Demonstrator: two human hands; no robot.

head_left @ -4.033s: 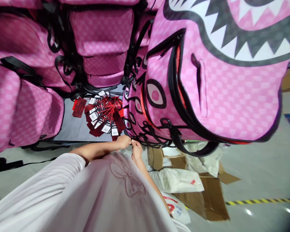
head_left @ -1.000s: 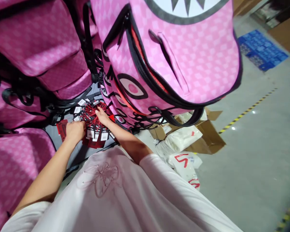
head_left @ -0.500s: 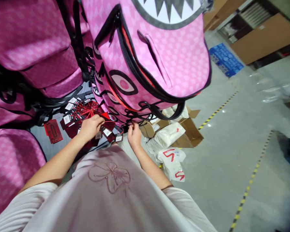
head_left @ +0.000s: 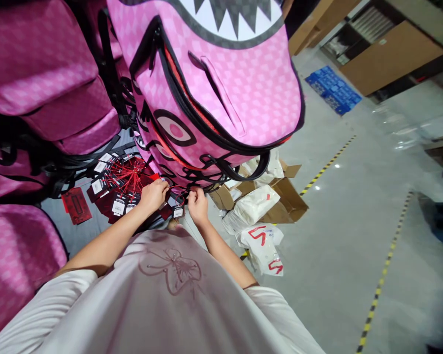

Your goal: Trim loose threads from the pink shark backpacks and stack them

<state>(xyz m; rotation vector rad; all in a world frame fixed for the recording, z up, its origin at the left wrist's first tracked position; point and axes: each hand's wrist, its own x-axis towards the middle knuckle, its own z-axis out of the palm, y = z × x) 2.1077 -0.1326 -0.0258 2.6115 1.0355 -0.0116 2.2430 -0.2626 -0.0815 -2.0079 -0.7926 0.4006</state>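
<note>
Several pink checked backpacks stand in a stack; the nearest backpack (head_left: 258,93) has shark teeth, eye prints and black-edged, red-lined zips. My left hand (head_left: 155,195) is closed in a pinch on a thin red tag string (head_left: 177,186), which runs toward my right hand. My right hand (head_left: 198,206) is also closed, fingertips together beside the bag's lower edge; what they pinch is too small to make out. Between the hands a black-and-white hang tag (head_left: 177,211) dangles from a red loop. Left of my left hand lies a bunch of hang tags (head_left: 118,204) with red strings fanned out.
More pink backpacks (head_left: 37,64) crowd the left side. A red-and-black packet (head_left: 77,205) lies on the grey surface. To the right, an open carton (head_left: 290,201) and white plastic bags (head_left: 262,246) sit on the floor, with striped tape (head_left: 328,164) and a blue mat (head_left: 332,89) beyond.
The view has shifted slightly, so the backpack appears further left. My hands have come a little closer together, with the red string and the tag still between them.
</note>
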